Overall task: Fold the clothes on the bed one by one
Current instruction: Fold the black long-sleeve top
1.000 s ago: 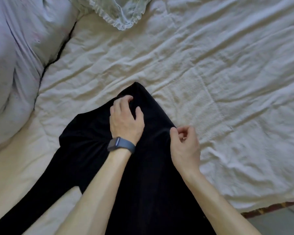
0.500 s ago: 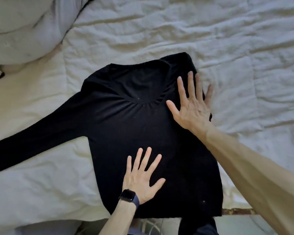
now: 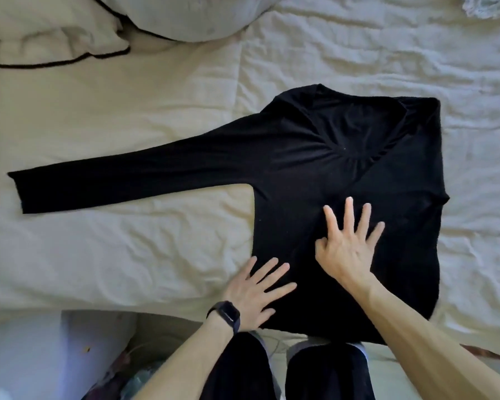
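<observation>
Left hand and right hand press flat, fingers spread and gripping nothing, on the black long-sleeved top lying on the bed, so it's best to smooth outward beyond them before folding in the sleeve stretched to their left.

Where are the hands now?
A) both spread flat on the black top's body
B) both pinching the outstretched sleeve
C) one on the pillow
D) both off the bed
A: left hand and right hand lie fingers spread on the black top, clear of its sleeve.

A grey pillow and cream pillow lie on a wrinkled sheet.
</observation>
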The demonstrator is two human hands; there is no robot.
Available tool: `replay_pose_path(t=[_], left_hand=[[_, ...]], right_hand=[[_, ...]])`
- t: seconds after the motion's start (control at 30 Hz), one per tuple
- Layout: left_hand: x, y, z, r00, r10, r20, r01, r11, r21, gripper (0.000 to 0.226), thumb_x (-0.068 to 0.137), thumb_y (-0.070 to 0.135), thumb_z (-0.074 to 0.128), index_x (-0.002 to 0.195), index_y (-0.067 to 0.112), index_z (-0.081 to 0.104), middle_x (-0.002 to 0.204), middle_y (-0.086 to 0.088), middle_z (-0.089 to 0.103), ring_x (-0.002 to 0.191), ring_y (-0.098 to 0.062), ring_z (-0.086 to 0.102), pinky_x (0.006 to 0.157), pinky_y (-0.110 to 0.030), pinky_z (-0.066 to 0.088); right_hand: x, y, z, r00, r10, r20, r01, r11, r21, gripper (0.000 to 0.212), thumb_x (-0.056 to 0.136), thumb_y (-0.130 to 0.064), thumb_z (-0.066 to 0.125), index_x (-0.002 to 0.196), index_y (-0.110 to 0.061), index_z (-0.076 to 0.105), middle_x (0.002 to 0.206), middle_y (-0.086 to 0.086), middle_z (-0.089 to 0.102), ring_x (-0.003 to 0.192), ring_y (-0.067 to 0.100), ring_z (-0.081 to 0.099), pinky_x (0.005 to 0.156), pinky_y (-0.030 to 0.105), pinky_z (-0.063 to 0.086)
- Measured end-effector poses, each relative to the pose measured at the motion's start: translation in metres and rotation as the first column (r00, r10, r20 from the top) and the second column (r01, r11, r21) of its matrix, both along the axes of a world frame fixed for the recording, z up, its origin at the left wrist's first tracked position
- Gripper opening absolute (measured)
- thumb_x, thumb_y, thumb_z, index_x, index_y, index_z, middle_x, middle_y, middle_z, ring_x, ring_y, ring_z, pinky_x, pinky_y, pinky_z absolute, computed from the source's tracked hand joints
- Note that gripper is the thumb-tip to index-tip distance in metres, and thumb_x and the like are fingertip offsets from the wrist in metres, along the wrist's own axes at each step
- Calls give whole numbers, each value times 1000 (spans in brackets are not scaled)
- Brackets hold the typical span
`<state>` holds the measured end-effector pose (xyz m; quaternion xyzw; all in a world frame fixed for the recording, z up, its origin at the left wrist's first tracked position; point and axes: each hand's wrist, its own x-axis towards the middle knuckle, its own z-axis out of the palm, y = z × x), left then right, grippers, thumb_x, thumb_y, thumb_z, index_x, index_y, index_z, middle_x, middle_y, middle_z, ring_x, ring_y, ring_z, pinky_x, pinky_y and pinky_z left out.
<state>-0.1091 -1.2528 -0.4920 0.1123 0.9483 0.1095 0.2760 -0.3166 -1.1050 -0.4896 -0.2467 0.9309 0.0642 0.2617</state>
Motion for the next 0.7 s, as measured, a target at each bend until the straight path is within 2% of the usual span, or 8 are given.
replay_pose_path(t=[0.1,0.2,0.27,0.37,0.47,0.53,0.6,0.7], left_hand=[[-3,-57,12,973,229,12,-229,973,0,70,93,53,43,156,40,18,167,-4,16,152,-25,7,118,-56,-5],[9,-137,25,815,579,-14,-579,814,-34,64,98,54,38,157,40,19,168,0,12,153,-20,1,121,-51,-5],[25,-192,33,584,812,0,-810,583,-58,63,100,53,41,157,36,22,168,1,7,154,-20,2,122,-48,-1],[53,-260,42,74,993,-87,-996,69,-53,57,96,53,51,144,25,45,154,-4,36,142,-25,33,112,-45,29],[83,-318,46,-540,838,-75,-841,-533,90,59,89,56,62,127,12,50,131,-12,53,120,-34,50,95,-44,44],[94,-350,47,-791,607,72,-584,-785,206,69,85,57,68,130,10,44,128,-12,55,111,-34,57,87,-43,47],[95,-375,50,-860,469,200,-432,-879,204,76,83,60,69,135,12,41,120,-4,55,101,-27,57,80,-39,44],[97,-399,51,-823,475,311,-434,-879,197,54,87,55,69,117,12,59,103,1,61,91,-24,60,72,-31,41]], right_hand=[[18,-67,25,998,18,-57,-23,995,-94,66,79,-18,67,143,-11,52,166,15,23,156,39,7,119,69,18],[41,-146,45,992,116,-46,-124,949,-288,59,83,-17,65,142,-13,54,164,15,31,156,35,14,120,62,21],[53,-202,55,984,177,-16,-170,911,-376,56,89,-19,64,143,-14,52,164,14,31,156,33,14,122,59,21],[69,-285,64,961,271,55,-221,871,-438,54,97,-25,58,148,-16,47,166,11,27,157,28,12,125,54,20],[91,-352,64,941,327,83,-271,879,-393,50,100,-35,51,149,-23,47,164,9,31,154,29,19,120,53,28],[105,-378,56,940,299,165,-255,935,-247,49,102,-45,45,149,-29,44,160,5,34,147,29,27,109,51,39],[113,-389,45,919,220,326,-202,975,-87,58,102,-55,40,155,-35,33,161,1,27,146,27,25,104,50,44],[121,-389,34,888,207,410,-226,974,-1,74,98,-66,39,161,-38,12,169,-1,7,155,24,5,115,53,34]])
